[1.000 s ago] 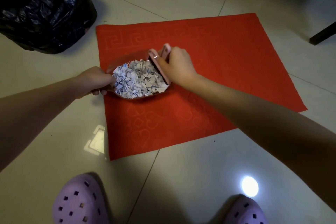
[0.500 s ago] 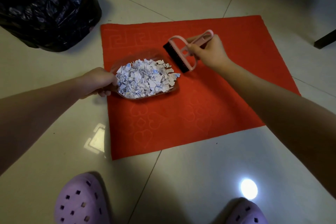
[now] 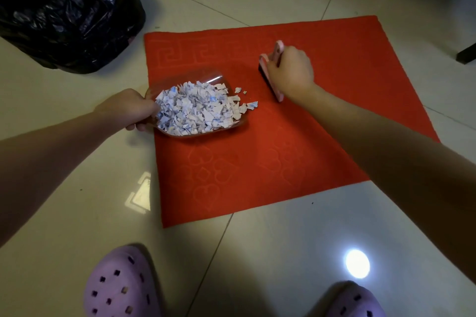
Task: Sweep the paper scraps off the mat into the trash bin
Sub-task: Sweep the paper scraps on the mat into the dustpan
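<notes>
Presently, final gathering: left hand point(image 3: 128, 108) grips clear plastic scoop point(image 3: 206, 78) of white paper scraps point(image 3: 195, 110); right hand point(image 3: 291, 72) clasps pink brush point(image 3: 280, 47) on red mat point(image 3: 283, 162). Next, probably: sweep strays, tip into black-bagged bin point(image 3: 67, 13).

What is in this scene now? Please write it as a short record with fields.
mat: red, flat on the floor
dustpan: clear, on the mat's left part
scraps: heaped in the dustpan; a few lie on the mat at its mouth
left hand: grips the dustpan's left end
right hand: grips the brush, right of the dustpan and apart from it
bin: lined with a black bag, on the floor beyond the mat's far left corner
</notes>
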{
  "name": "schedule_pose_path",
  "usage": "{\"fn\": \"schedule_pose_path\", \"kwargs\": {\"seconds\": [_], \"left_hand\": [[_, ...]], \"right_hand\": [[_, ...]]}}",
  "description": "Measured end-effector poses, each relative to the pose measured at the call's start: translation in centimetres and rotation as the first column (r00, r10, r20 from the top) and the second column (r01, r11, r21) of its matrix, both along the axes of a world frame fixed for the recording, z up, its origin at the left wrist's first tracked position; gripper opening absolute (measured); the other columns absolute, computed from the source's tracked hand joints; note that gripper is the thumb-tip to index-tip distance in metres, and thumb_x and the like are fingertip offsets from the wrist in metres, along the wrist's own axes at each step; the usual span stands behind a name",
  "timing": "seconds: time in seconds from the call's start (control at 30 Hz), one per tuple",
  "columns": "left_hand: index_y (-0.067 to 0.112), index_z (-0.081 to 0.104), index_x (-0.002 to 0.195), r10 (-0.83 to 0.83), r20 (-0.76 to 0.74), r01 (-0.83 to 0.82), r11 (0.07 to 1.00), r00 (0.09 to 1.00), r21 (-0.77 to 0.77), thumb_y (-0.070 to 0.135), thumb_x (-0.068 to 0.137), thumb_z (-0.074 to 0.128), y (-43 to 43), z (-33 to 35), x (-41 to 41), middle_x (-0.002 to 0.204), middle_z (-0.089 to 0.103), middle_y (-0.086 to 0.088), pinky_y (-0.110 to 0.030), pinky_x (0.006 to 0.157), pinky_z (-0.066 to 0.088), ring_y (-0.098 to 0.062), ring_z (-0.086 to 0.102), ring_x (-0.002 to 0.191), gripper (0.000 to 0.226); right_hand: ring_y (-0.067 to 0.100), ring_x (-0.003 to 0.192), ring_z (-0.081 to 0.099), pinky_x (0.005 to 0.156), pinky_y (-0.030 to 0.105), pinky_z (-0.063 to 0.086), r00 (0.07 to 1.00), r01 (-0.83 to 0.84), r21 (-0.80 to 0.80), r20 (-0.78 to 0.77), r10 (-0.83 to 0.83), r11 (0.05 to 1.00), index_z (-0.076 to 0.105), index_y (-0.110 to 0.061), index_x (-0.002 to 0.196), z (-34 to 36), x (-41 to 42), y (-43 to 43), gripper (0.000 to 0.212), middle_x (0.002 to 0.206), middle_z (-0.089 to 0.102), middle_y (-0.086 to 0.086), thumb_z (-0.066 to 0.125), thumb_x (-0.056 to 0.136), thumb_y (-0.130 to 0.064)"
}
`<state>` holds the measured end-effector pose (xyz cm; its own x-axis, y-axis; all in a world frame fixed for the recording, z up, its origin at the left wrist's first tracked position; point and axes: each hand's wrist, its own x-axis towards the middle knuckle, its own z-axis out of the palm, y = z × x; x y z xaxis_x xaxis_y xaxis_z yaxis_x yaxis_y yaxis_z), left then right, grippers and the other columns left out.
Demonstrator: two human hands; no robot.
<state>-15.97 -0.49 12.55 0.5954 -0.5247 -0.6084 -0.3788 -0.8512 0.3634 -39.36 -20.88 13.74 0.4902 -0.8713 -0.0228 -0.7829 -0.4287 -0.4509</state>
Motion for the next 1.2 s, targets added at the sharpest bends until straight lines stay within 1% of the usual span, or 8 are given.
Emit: {"fn": "schedule_pose_path", "kwargs": {"seconds": [0.1,0.23,0.37,0.53,0.73,0.87,0.93,1.2], "left_hand": [[0.006,0.067,0.063,-0.004,0.004,0.004,1.0,1.0,0.013,0.021,0.074,0.06,0.3,0.2,0.4,0.045,0.058,-0.007,-0.024,0.051,0.033,-0.02,0.04,0.04,0.02],[0.004,0.066,0.063,0.011,-0.014,-0.011,1.0,1.0,0.001,0.019,0.076,0.061,0.5,-0.2,0.5,0.046,0.057,-0.009,-0.023,0.049,0.031,-0.02,0.039,0.04,0.02],[0.004,0.062,0.057,0.019,-0.052,-0.019,1.0,0.998,-0.013,0.018,0.078,0.061,0.6,-0.7,0.3,0.045,0.056,-0.01,-0.023,0.047,0.031,-0.021,0.038,0.04,0.025],[0.005,0.061,0.054,0.021,-0.053,-0.022,1.0,0.998,-0.016,0.018,0.079,0.06,0.5,-0.5,0.2,0.042,0.054,-0.008,-0.024,0.045,0.03,-0.02,0.037,0.038,0.028],[0.002,0.064,0.061,0.032,-0.053,-0.032,0.999,0.998,-0.011,0.017,0.078,0.06,0.5,-0.6,0.3,0.045,0.056,-0.01,-0.024,0.045,0.031,-0.02,0.038,0.037,0.023],[0.001,0.065,0.066,0.036,-0.061,-0.037,0.999,0.997,-0.016,0.018,0.078,0.06,0.5,-0.8,0.3,0.045,0.057,-0.01,-0.023,0.046,0.031,-0.02,0.038,0.038,0.021],[0.002,0.065,0.067,0.039,-0.059,-0.04,0.999,0.997,-0.014,0.019,0.078,0.059,0.6,-0.9,0.4,0.045,0.057,-0.009,-0.024,0.047,0.031,-0.02,0.039,0.039,0.022],[0.002,0.067,0.069,0.054,-0.068,-0.055,0.998,0.996,-0.022,0.017,0.077,0.059,0.7,-1.2,0.2,0.04,0.055,-0.007,-0.023,0.046,0.03,-0.02,0.038,0.038,0.019]], "right_hand": [[0.023,0.056,0.064,0.063,0.041,0.056,0.998,-0.061,0.004,0.028,0.061,0.998,0.064,-0.008,0.086,-1.2,0.6,2.0,0.039,0.05,0.05,-0.003,0.042,0.099,-0.037],[0.015,0.062,0.065,0.063,0.035,0.055,0.968,-0.099,0.087,0.241,0.075,0.991,0.069,-0.011,0.107,-0.9,1.2,3.4,0.024,0.077,0.072,0.006,0.052,0.094,-0.024],[0.01,0.076,0.069,0.071,0.031,0.057,0.913,-0.107,0.125,0.405,0.048,0.986,0.069,-0.017,0.111,0.4,0.9,2.7,0.023,0.089,0.07,-0.006,0.058,0.092,-0.02],[0.026,0.075,0.069,0.068,0.045,0.057,0.978,-0.051,0.033,0.205,0.043,0.998,0.067,-0.018,0.114,0.7,-0.5,0.1,0.027,0.092,0.073,0.007,0.053,0.094,-0.028],[0.011,0.047,0.055,0.052,0.03,0.049,0.989,-0.123,0.019,0.08,0.121,0.992,0.069,-0.003,0.102,-0.6,1.5,1.8,0.04,0.059,0.061,0.002,0.046,0.097,-0.035],[0.011,0.077,0.069,0.071,0.03,0.056,0.95,-0.193,0.106,0.27,0.158,0.976,0.071,-0.015,0.108,0.1,2.8,3.0,0.024,0.095,0.074,0.003,0.057,0.091,-0.025],[0.009,0.081,0.069,0.074,0.032,0.056,0.933,-0.188,0.076,0.324,0.154,0.979,0.07,-0.018,0.111,0.8,2.6,2.5,0.025,0.096,0.073,-0.003,0.058,0.089,-0.02],[0.028,0.084,0.069,0.074,0.047,0.056,0.984,-0.1,0.081,0.156,0.087,0.992,0.07,-0.01,0.106,0.5,1.9,0.5,0.031,0.098,0.073,0.013,0.052,0.092,-0.032]]}}
